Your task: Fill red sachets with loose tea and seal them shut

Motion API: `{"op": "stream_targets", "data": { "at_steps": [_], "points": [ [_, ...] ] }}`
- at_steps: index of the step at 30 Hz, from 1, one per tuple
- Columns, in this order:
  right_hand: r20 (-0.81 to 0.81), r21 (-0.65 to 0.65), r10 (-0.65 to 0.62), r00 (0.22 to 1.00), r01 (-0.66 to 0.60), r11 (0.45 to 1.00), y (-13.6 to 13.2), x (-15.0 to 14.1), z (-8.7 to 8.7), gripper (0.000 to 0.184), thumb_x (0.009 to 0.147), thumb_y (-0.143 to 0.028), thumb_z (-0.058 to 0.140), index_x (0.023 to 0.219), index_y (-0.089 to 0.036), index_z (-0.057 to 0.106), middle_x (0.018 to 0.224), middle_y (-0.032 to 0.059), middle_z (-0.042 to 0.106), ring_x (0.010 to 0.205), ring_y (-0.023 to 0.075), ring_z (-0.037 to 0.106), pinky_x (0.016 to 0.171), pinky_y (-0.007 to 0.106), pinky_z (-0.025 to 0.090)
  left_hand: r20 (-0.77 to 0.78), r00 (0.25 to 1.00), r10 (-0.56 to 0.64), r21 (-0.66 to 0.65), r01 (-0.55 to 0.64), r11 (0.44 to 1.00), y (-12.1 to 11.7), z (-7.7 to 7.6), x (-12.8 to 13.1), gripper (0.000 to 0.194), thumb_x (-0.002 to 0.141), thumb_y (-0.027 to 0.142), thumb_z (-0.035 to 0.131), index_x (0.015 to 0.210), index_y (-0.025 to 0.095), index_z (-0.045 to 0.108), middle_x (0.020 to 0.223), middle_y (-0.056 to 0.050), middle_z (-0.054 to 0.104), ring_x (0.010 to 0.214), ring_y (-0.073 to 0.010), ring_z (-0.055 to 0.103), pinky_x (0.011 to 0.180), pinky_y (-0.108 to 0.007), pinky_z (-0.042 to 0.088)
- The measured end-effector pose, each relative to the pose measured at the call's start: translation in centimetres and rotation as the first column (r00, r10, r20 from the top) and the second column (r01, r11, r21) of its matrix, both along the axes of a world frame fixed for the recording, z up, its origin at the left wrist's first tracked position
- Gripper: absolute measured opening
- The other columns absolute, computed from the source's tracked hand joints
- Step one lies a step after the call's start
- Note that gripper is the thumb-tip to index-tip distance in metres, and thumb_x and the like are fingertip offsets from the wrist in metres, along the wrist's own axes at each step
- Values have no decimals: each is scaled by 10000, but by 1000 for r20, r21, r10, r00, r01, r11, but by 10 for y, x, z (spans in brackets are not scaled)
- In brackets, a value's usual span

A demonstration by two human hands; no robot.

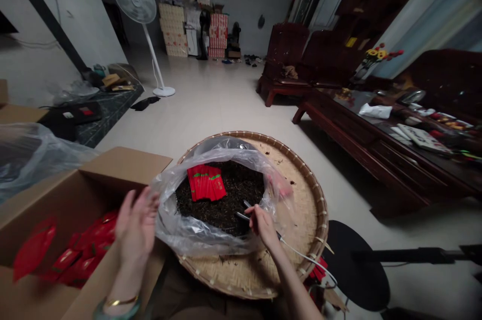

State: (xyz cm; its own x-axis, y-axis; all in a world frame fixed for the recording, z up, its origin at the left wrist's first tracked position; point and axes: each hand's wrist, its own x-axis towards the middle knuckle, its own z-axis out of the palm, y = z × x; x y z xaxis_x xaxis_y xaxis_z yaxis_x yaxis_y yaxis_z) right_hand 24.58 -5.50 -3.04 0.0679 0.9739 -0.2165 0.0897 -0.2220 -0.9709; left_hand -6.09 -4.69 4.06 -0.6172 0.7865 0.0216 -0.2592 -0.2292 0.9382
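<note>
Left wrist [122,285]: gold bracelet [120,302], pale green bangle [113,314]; brown trousers [181,300].

Landmark: round woven bamboo tray [297,184]. On it, clear plastic bag [176,229] covers the tray's far-left rim. Right of centre, right hand [263,227] hides the middle of a thin metal implement [243,216]; exact tool too small to tell. Left of tray, brown cardboard box [124,167] cut off by picture's left and bottom edges; left hand [135,224] partly hides glossy red packets [85,244] inside, print unreadable.
</note>
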Motion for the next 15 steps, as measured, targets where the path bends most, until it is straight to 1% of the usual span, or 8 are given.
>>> {"op": "stream_targets", "data": {
  "at_steps": [1, 2, 3, 5, 7, 9, 11, 15],
  "points": [
    [48, 16, 18, 999, -19, 1000, -2, 0, -2, 660, 791, -729, 332, 795, -145, 639, 462, -30, 492, 370, 98, 410, 384, 210, 290, -149, 980, -128, -25, 126, 992, 5, -10, 16, 492, 726, 407, 691, 1147, 206, 535, 1038, -72, 666, 889, -199, 659, 735, -310, 567],
    [111, 40, 39, 993, -44, 998, -4, 0, -2, 624, 814, -690, 338, 794, -147, 643, 469, -23, 502, 398, 111, 438, 412, 216, 312, -345, 900, -266, -80, 254, 964, 11, -19, 34, 403, 764, 387, 653, 1103, 187, 571, 1013, -85, 673, 909, -216, 655, 774, -348, 563],
    [186, 70, 63, 981, -77, 995, -7, -1, -3, 574, 839, -638, 349, 795, -151, 649, 486, -14, 522, 437, 125, 474, 446, 223, 336, -560, 741, -371, -146, 352, 925, 18, -27, 52, 307, 786, 354, 627, 1038, 179, 614, 1025, -93, 672, 963, -231, 640, 849, -386, 542],
    [348, 125, 112, 931, -165, 978, -13, -2, -3, 457, 876, -510, 377, 789, -160, 659, 552, 10, 582, 536, 153, 542, 521, 236, 374, -859, 267, -437, -307, 415, 856, 35, -40, 84, 241, 810, 262, 597, 1036, 189, 638, 1184, -107, 617, 1157, -256, 542, 1018, -448, 428],
    [482, 147, 168, 860, -268, 952, -19, -5, -2, 358, 888, -387, 400, 792, -166, 665, 660, 33, 648, 630, 170, 588, 594, 247, 398, -870, -192, -454, -492, 267, 829, 53, -46, 106, 363, 796, 231, 633, 1151, 170, 587, 1395, -144, 442, 1344, -303, 333, 1073, -463, 353],
    [560, 140, 213, 801, -344, 928, -28, -8, -1, 290, 884, -293, 420, 811, -167, 672, 767, 49, 689, 707, 176, 615, 656, 249, 410, -848, -252, -467, -517, 195, 833, 66, -48, 119, 479, 707, 168, 721, 1161, 138, 571, 1440, -184, 367, 1377, -360, 242, 1081, -502, 311],
    [599, 133, 231, 767, -379, 916, -36, -12, 0, 250, 878, -234, 438, 856, -170, 679, 842, 56, 704, 765, 175, 628, 696, 243, 414, -833, -292, -470, -527, 157, 835, 74, -50, 123, 569, 612, 144, 793, 1138, 138, 577, 1423, -194, 385, 1374, -395, 224, 1080, -526, 284],
    [651, 127, 236, 721, -410, 903, -55, -18, 2, 217, 874, -198, 468, 918, -170, 679, 889, 60, 706, 817, 175, 629, 714, 233, 410, -813, -346, -468, -533, 121, 838, 75, -54, 122, 485, 652, 122, 747, 1111, 101, 590, 1376, -214, 429, 1350, -401, 268, 1059, -507, 302]
  ]
}}
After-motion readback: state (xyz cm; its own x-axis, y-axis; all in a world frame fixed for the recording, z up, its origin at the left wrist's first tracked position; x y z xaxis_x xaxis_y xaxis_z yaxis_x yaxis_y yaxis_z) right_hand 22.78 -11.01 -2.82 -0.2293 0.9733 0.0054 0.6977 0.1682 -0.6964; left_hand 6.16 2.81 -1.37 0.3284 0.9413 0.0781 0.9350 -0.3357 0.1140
